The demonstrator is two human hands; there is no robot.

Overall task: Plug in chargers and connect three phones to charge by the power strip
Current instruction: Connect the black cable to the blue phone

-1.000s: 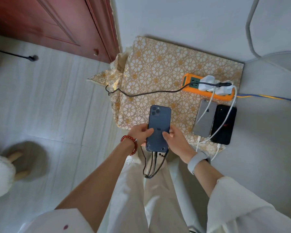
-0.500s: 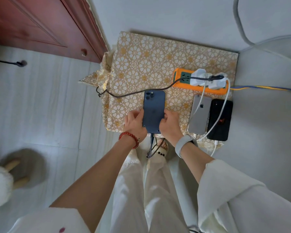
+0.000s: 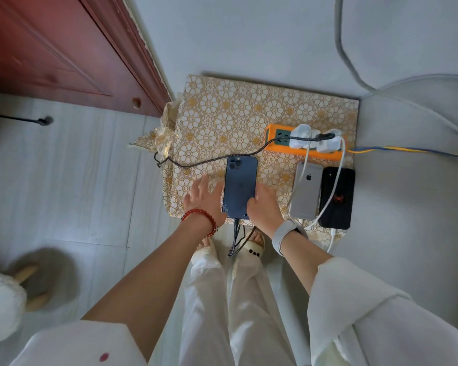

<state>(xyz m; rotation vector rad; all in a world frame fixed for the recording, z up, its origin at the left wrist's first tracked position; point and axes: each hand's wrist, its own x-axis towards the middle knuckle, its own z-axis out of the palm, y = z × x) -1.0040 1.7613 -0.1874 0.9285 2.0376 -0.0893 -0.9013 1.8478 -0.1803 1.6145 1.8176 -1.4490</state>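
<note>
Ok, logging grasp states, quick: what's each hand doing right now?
Left hand: open, fingers spread beside the blue phone, holding nothing.
Right hand: open, resting on the phone's edge.

Blue phone [image 3: 239, 187]: near right corner hidden under the right hand [image 3: 263, 207], and its screen faces down on the counter [image 3: 222, 112], so charging state can't be told; its black cable [image 3: 234, 240] drops off the counter edge below the phone, loop partly lost against the trousers. On the power strip [image 3: 302, 146], right of the blue phone, the white chargers [image 3: 315, 140] cover most sockets and the exact plug count is too small to tell; the strip's own cord [image 3: 413, 150] is cut off by the right edge. White cables [image 3: 331, 196] hide parts of the silver phone [image 3: 306, 192] and black phone [image 3: 336, 198]; the fluffy object [image 3: 0, 307] far left of the blue phone is blurred and cropped.
</note>
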